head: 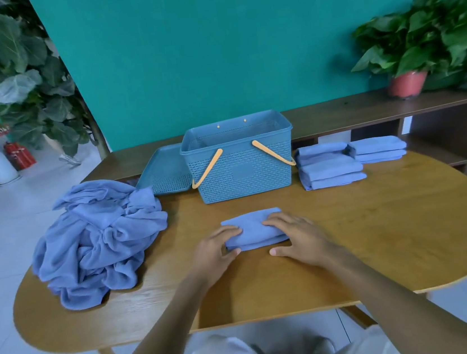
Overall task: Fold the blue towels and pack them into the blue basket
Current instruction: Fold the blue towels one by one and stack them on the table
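Observation:
A folded blue towel lies in the middle of the wooden table. My left hand holds its left end, fingers on top and thumb against the near edge. My right hand lies flat on its right end, thumb out on the table. Behind the towel stands the blue basket with yellow handles hanging down its front; it looks empty. A pile of unfolded blue towels sits at the left. Two stacks of folded towels stand right of the basket.
The basket's blue lid lies flat left of the basket. A low wooden shelf runs behind the table with a potted plant on it. A large leafy plant stands at the far left. My knees show below the table edge.

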